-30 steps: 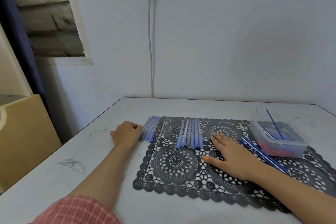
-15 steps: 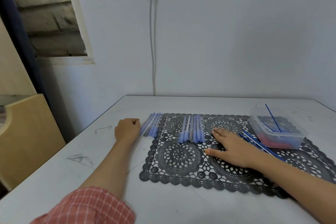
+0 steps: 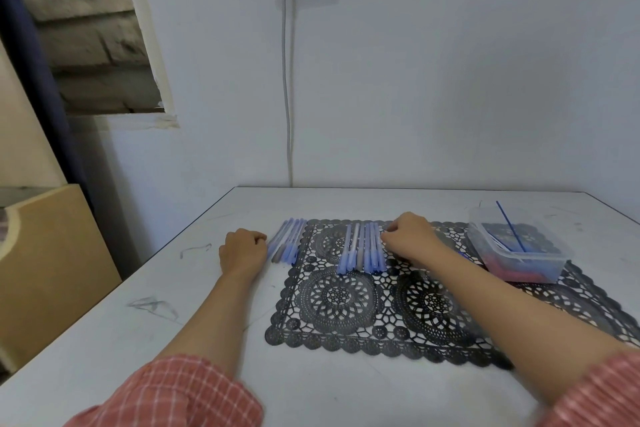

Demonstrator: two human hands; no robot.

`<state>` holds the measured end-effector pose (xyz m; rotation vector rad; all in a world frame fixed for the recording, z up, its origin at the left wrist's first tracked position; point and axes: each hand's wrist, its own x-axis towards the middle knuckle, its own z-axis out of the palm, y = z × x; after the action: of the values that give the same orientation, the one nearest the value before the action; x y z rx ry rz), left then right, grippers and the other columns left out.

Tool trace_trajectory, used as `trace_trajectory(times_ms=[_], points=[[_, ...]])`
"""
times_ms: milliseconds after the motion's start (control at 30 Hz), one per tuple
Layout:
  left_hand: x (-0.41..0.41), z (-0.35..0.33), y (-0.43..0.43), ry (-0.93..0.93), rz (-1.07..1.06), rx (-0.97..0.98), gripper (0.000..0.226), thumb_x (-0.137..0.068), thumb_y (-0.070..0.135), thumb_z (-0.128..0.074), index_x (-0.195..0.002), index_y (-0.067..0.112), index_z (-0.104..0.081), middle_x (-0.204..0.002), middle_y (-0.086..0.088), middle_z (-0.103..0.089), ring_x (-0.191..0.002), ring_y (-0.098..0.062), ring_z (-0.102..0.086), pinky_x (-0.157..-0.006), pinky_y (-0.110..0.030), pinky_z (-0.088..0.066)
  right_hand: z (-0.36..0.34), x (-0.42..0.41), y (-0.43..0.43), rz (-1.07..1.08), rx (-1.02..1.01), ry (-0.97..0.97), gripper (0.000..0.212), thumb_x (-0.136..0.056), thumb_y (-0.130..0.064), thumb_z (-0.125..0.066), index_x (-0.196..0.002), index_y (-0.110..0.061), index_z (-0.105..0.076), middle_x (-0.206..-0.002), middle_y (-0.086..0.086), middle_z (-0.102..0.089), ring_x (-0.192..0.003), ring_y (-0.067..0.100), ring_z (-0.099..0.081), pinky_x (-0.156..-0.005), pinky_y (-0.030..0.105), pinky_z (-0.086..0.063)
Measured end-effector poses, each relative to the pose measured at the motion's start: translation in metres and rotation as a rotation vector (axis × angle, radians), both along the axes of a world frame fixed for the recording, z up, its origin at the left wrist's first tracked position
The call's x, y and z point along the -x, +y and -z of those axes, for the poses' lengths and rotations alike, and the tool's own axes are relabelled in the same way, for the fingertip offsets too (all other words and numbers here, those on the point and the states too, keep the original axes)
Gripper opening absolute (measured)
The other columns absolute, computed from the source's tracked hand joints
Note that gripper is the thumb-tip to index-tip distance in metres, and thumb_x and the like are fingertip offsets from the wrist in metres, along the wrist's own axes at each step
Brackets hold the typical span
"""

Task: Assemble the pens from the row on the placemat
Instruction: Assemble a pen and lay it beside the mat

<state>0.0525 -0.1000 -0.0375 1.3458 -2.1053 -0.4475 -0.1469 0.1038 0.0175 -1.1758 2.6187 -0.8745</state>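
A row of several pale blue pens (image 3: 363, 249) lies on the black lace placemat (image 3: 346, 308). My right hand (image 3: 412, 240) sits at the right end of that row, its fingers curled and their tips pinching the rightmost pen. A second bunch of blue pens (image 3: 287, 244) lies on the white table at the mat's left edge. My left hand (image 3: 242, 250) rests on the table as a fist, its knuckles against that bunch, holding nothing that I can see.
A clear plastic tub (image 3: 519, 248) at the mat's right end holds blue refills and red pieces, with one refill sticking up. A wall stands behind the white table (image 3: 173, 305). A wooden board (image 3: 52, 253) stands to the left.
My right hand lifted off the mat where it lay flat and moved up and left to the pen row, curling its fingers. My left hand stayed put.
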Motion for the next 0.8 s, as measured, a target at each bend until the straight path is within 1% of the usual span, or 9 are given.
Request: trace_trajectory(times_ms=[33, 67, 100, 133, 167, 233, 500, 667, 800], points=[[0.0, 0.0, 0.0, -0.006, 0.002, 0.01, 0.033, -0.089, 0.012, -0.045, -0.108, 0.019, -0.072, -0.116, -0.002, -0.066, -0.111, -0.026, -0.052, -0.093, -0.036, -0.038, 0.001, 0.001, -0.004, 0.02, 0.007, -0.014, 0.028, -0.082, -0.012, -0.054, -0.096, 0.008, -0.068, -0.097, 0.023, -0.068, -0.08, 0.033, -0.066, -0.066, 0.041, -0.055], [0.0, 0.0, -0.001, -0.012, 0.002, 0.02, 0.033, -0.09, 0.012, -0.045, -0.108, 0.019, -0.072, -0.116, -0.003, -0.066, -0.111, -0.026, -0.052, -0.092, -0.036, -0.038, 0.0, 0.001, -0.007, 0.042, -0.002, -0.016, 0.021, -0.081, -0.01, -0.053, -0.077, 0.003, -0.068, -0.079, 0.018, -0.068, -0.067, 0.031, -0.062, -0.057, 0.038, -0.051], [0.001, 0.001, 0.0, -0.015, 0.0, 0.027, 0.033, -0.09, 0.012, -0.045, -0.108, 0.018, -0.072, -0.115, -0.003, -0.066, -0.111, -0.026, -0.052, -0.092, -0.036, -0.037, 0.001, 0.001, -0.009, 0.063, -0.016, -0.02, 0.022, -0.08, -0.009, -0.052, -0.059, -0.005, -0.054, -0.061, 0.01, -0.055, -0.051, 0.024, -0.048, -0.047, 0.03, -0.038], [0.001, 0.001, 0.0, -0.015, -0.002, 0.033, 0.033, -0.09, 0.012, -0.045, -0.107, 0.018, -0.072, -0.115, -0.003, -0.066, -0.11, -0.026, -0.052, -0.092, -0.036, -0.037, 0.001, 0.001, -0.012, 0.076, -0.021, -0.038, 0.029, -0.079, -0.007, -0.051, -0.055, -0.012, -0.036, -0.054, 0.004, -0.038, -0.047, 0.019, -0.032, -0.045, 0.026, -0.026], [0.001, 0.001, -0.001, -0.014, -0.002, 0.038, 0.032, -0.09, 0.012, -0.045, -0.107, 0.018, -0.072, -0.114, -0.003, -0.066, -0.11, -0.026, -0.052, -0.091, -0.036, -0.037, 0.0, 0.001, -0.014, 0.083, -0.029, -0.047, 0.034, -0.079, -0.006, -0.052, -0.057, -0.015, -0.027, -0.055, 0.002, -0.029, -0.048, 0.016, -0.024, -0.045, 0.025, -0.019], [0.002, 0.002, -0.001, -0.012, 0.001, 0.042, 0.032, -0.089, 0.011, -0.045, -0.106, 0.017, -0.072, -0.114, -0.003, -0.066, -0.11, -0.026, -0.052, -0.091, -0.036, -0.037, -0.001, 0.001, -0.016, 0.093, -0.055, -0.048, 0.037, -0.079, -0.006, -0.054, -0.058, -0.016, -0.024, -0.056, 0.0, -0.027, -0.049, 0.014, -0.022, -0.045, 0.024, -0.017], [0.002, 0.004, -0.005, -0.033, 0.003, 0.05, 0.033, -0.09, 0.013, -0.045, -0.108, 0.019, -0.071, -0.117, -0.005, -0.065, -0.111, -0.026, -0.052, -0.093, -0.038, -0.04, 0.0, 0.003, -0.027, 0.1, -0.101, -0.064, 0.03, -0.074, -0.003, -0.057, -0.06, -0.013, -0.032, -0.056, 0.001, -0.037, -0.048, 0.015, -0.036, -0.045, 0.023, -0.029], [0.002, 0.003, -0.003, -0.026, 0.001, 0.052, 0.032, -0.09, 0.014, -0.045, -0.107, 0.018, -0.072, -0.116, -0.005, -0.065, -0.111, -0.026, -0.052, -0.093, -0.039, -0.042, -0.006, 0.002, -0.027, 0.103, -0.175, -0.092, 0.028, -0.073, -0.005, -0.066, -0.06, -0.011, -0.042, -0.053, 0.003, -0.049, -0.044, 0.014, -0.048, -0.043, 0.02, -0.04], [0.002, 0.003, -0.003, -0.021, 0.0, 0.052, 0.032, -0.091, 0.014, -0.045, -0.11, 0.017, -0.071, -0.117, -0.006, -0.065, -0.111, -0.027, -0.053, -0.093, -0.039, -0.042, -0.011, 0.003, -0.023, 0.092, -0.228, -0.091, 0.031, -0.071, -0.002, -0.063, -0.056, -0.013, -0.039, -0.05, 0.002, -0.045, -0.044, 0.015, -0.045, -0.045, 0.02, -0.038]])
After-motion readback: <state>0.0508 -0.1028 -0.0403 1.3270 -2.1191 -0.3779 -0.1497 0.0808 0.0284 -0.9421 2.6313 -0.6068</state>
